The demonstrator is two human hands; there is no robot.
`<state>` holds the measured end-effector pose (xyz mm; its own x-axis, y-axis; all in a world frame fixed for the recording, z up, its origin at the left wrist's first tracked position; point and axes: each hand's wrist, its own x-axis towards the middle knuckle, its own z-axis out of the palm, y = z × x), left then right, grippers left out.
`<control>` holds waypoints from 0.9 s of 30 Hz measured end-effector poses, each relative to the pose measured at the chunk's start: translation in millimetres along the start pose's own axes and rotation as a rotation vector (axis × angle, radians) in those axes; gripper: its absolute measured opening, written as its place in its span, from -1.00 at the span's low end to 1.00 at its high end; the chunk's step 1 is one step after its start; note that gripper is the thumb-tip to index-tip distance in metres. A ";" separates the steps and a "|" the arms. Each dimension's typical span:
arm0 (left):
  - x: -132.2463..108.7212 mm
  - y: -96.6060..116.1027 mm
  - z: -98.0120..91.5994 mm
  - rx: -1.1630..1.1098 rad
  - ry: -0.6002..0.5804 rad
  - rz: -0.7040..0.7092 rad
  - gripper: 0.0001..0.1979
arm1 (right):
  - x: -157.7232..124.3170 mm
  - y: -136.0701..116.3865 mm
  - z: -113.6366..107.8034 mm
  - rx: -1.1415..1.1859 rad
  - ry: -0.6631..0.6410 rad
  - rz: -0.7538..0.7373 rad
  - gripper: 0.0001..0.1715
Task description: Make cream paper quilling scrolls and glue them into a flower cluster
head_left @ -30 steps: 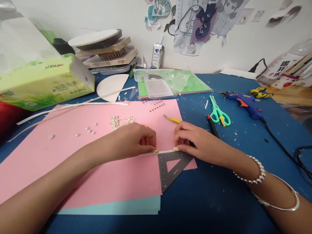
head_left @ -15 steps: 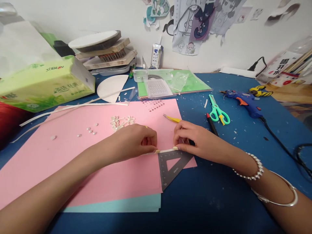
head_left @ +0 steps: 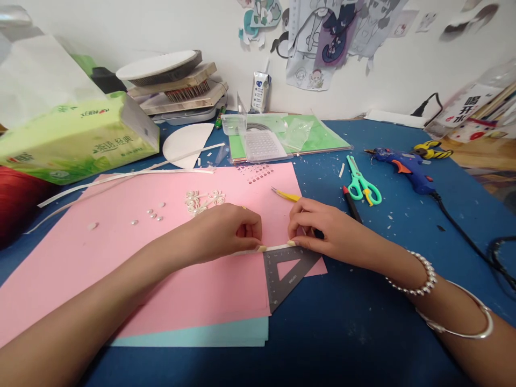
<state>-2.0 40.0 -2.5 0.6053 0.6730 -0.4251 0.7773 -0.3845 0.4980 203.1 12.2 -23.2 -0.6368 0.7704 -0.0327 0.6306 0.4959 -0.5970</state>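
A narrow white strip (head_left: 277, 248) stretches between my two hands, along the upper edge of a grey set square (head_left: 293, 280). My left hand (head_left: 231, 228) pinches the strip near the set square's corner. Farther right, my right hand (head_left: 312, 226) pinches the strip with thumb and fingertips. Under the left hand and part of the set square lies pink paper (head_left: 193, 301). White curled ornaments with pearls (head_left: 197, 204) rest just beyond the left hand. Yellow-handled tweezers (head_left: 287, 195) lie beyond the right hand, partly hidden by it.
Green scissors (head_left: 358, 183), a dark pen with a red end (head_left: 351, 203) and a blue glue gun (head_left: 407, 166) lie at right. Loose pearls (head_left: 151, 213) dot the paper. Behind stand a tissue box (head_left: 88, 140) and a clear plastic case (head_left: 264, 146). Long white strips (head_left: 133, 174) cross the paper's far edge.
Both hands keep their pinch on the strip at almost the same place along the set square. The whole view has shifted slightly.
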 end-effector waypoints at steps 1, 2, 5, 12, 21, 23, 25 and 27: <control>0.3 -0.9 0.8 0.000 0.007 0.000 -0.85 | -0.1 0.3 -0.3 -0.003 0.006 -0.005 -0.91; 0.5 -1.7 1.6 0.002 0.011 0.000 -0.85 | -0.4 0.5 -1.0 -0.006 0.017 -0.010 -0.91; 0.8 -3.4 2.9 0.005 0.011 0.003 -0.85 | -3.0 0.8 -6.6 -0.033 0.110 0.001 -0.91; -0.5 -6.7 4.0 -0.013 0.010 0.019 -0.84 | -16.6 19.7 -28.8 -0.360 0.572 0.381 -0.81; -0.2 -7.3 3.6 -0.014 -0.002 0.022 -0.84 | -24.1 37.5 -34.2 -0.614 0.468 0.645 -0.74; -0.4 -7.3 3.3 -0.017 -0.004 0.019 -0.84 | -24.9 36.9 -33.7 -0.632 0.462 0.667 -0.74; -0.9 -5.7 2.2 -0.021 -0.013 0.016 -0.85 | -26.3 38.1 -34.2 -0.688 0.470 0.705 -0.73; -1.4 -2.7 0.3 -0.020 -0.023 0.006 -0.84 | -28.3 40.2 -35.6 -0.743 0.481 0.753 -0.73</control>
<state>-5.0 39.9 -3.5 0.6136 0.6561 -0.4393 0.7705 -0.3757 0.5150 262.3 24.6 -17.8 0.1434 0.9640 0.2239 0.9845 -0.1620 0.0668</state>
